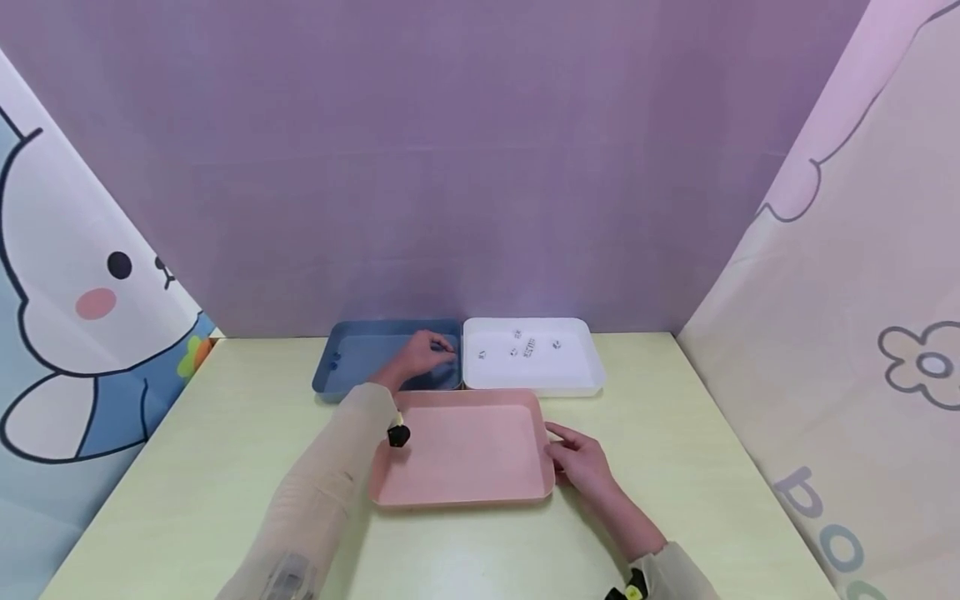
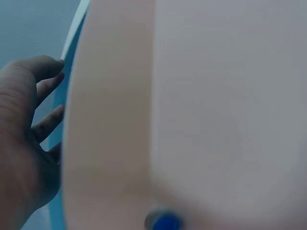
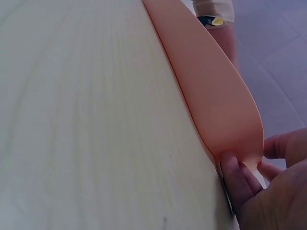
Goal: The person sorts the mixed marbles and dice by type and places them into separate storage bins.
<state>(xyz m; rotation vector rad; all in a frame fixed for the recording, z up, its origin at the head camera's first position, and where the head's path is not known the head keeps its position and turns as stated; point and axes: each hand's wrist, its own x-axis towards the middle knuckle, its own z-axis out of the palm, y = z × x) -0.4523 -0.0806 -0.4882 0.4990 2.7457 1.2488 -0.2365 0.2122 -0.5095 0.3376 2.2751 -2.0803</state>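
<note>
My left hand (image 1: 423, 354) is over the right part of the blue tray (image 1: 360, 333), fingers bent toward its right wall. In the left wrist view the thumb and fingertips come close together beside the tray rim; whether something small is pinched there is hidden. Several small dark blue pieces (image 1: 334, 361) lie at that tray's left side. My right hand (image 1: 583, 462) grips the right edge of the pink tray (image 1: 472, 450). In the right wrist view its fingers (image 3: 235, 179) press the outer wall while the thumb is at the rim.
A white tray (image 1: 577, 375) with several small clear pieces with dark marks (image 1: 528, 347) stands right of the blue one. All three trays sit on a pale wooden table (image 1: 247, 450). Behind rises a purple wall (image 1: 465, 167); printed cloths hang on both sides.
</note>
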